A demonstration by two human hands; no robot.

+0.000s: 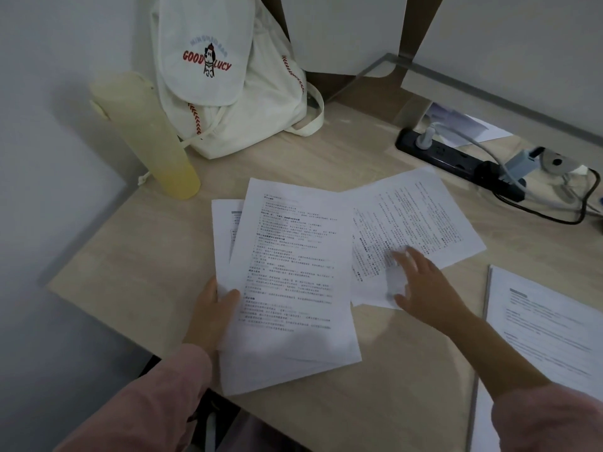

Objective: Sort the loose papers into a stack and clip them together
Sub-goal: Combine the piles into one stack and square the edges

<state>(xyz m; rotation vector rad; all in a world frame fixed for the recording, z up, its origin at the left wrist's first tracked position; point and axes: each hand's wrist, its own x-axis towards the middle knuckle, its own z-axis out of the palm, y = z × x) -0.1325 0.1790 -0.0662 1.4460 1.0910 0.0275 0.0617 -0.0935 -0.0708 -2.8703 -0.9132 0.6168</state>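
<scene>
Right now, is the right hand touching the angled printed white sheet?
Touching. The head view shows the right hand with fingers pressed flat on the angled printed white sheet.

Both my hands are down on the papers.

My left hand (213,313) grips the near left edge of the stack of papers (287,282), thumb on top, fingers tucked beneath, pink sleeve at the wrist. My right hand (421,282) reaches forward, palm down, fingers spread flat on a loose sheet (414,220), forearm bare, sleeve pushed back.
</scene>
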